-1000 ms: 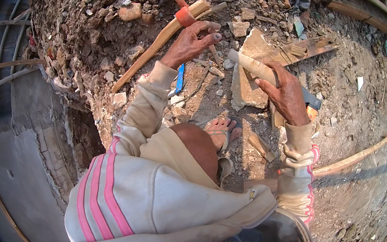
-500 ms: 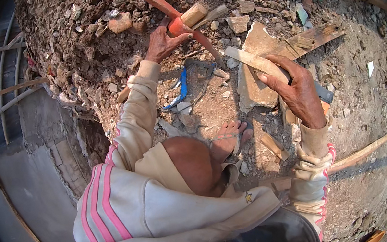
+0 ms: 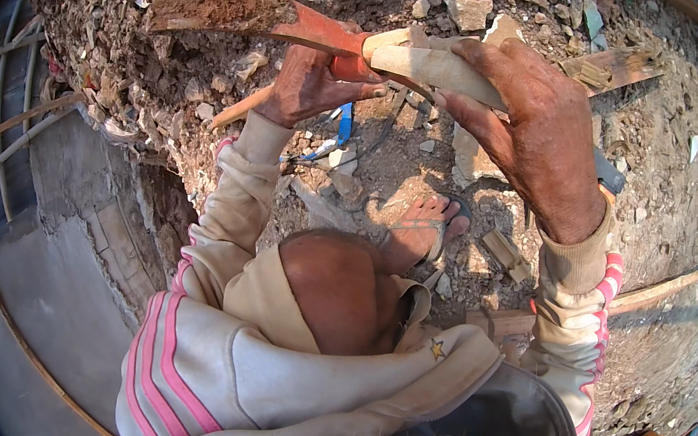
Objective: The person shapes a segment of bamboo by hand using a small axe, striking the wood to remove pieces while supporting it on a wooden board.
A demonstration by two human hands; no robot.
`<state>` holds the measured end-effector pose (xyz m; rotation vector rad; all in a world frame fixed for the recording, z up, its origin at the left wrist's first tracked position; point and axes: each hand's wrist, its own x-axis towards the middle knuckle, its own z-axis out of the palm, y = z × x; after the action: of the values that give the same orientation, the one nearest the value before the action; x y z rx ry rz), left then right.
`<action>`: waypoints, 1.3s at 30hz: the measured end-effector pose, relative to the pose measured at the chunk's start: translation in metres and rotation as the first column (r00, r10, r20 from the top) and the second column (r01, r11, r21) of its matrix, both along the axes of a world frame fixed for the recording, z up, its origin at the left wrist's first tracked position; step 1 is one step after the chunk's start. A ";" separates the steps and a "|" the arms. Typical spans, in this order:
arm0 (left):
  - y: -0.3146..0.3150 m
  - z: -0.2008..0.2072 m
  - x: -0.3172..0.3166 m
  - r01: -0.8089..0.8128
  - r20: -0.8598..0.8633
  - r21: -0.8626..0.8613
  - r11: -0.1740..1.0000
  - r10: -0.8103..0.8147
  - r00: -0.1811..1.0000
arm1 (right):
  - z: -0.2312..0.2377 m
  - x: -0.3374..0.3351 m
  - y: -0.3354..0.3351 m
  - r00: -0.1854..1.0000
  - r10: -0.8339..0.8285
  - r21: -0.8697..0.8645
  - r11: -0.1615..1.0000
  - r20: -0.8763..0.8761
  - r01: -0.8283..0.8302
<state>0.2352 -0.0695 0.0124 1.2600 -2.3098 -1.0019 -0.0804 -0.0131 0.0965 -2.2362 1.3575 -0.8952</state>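
Note:
My left hand (image 3: pixel 309 92) is closed round the red middle of a mattock (image 3: pixel 309 27). Its broad blade, caked with soil, points left. A piece of its wooden handle (image 3: pixel 242 107) shows below my left wrist. In my right hand (image 3: pixel 540 129) is a pale wooden wedge (image 3: pixel 441 69), pinched between thumb and fingers. The wedge's left end overlaps the mattock head at the handle's pale wooden end (image 3: pixel 387 40); whether they touch I cannot tell. Behind my right wrist a dark metal block (image 3: pixel 610 173) is partly hidden.
Loose soil and rubble (image 3: pixel 182 74) cover the ground ahead. A splintered board (image 3: pixel 628 72) lies at the far right, a short wood scrap (image 3: pixel 506 254) near a sandalled foot (image 3: pixel 419 228). A blue strip (image 3: pixel 345 124) lies under my hands. A long pole (image 3: pixel 680 278) runs along the right.
The mattock has been lifted and turned, its broad blade now nearer and level. My right hand has brought the wedge up and left to the mattock head.

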 end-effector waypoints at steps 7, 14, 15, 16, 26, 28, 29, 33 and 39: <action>0.004 0.000 -0.008 0.079 -0.041 -0.061 0.995 -0.081 0.996 | 0.006 -0.001 -0.012 0.996 0.067 0.035 0.997 -0.066 -0.065; 0.004 0.010 -0.018 0.066 -0.066 -0.010 0.998 -0.067 0.996 | 0.018 -0.006 -0.024 0.974 0.188 0.126 0.977 -0.124 -0.173; 0.004 0.010 -0.018 0.080 -0.036 -0.053 0.995 -0.082 0.996 | 0.019 -0.005 -0.026 0.975 0.201 0.118 0.975 -0.098 -0.189; 0.003 0.009 -0.017 0.096 -0.006 -0.095 0.991 -0.097 0.995 | 0.020 -0.005 -0.028 0.974 0.214 0.109 0.973 -0.073 -0.205; -0.002 0.022 -0.037 0.081 -0.025 -0.027 0.996 -0.081 0.996 | 0.007 -0.016 -0.048 0.978 0.207 0.279 0.941 -0.021 -0.193; -0.006 0.021 -0.039 0.108 -0.039 -0.027 0.994 -0.109 0.993 | 0.007 -0.021 -0.046 0.985 0.172 0.317 0.933 0.013 -0.167; -0.010 0.019 -0.039 0.135 -0.051 0.021 0.991 -0.134 0.990 | 0.004 -0.024 -0.045 0.988 0.153 0.286 0.945 0.038 -0.157; -0.022 0.018 -0.041 0.209 -0.054 0.139 0.968 -0.203 0.978 | -0.006 -0.035 -0.041 0.991 0.133 0.211 0.969 0.008 -0.131; -0.026 0.020 -0.048 0.219 0.074 0.053 0.974 -0.223 0.972 | 0.019 -0.051 -0.015 0.853 -0.262 0.178 0.963 0.450 0.202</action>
<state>0.1870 -0.0954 0.0326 1.0941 -2.5464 -1.0982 -0.1313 -0.0277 0.1152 -1.6297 1.4117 -1.2976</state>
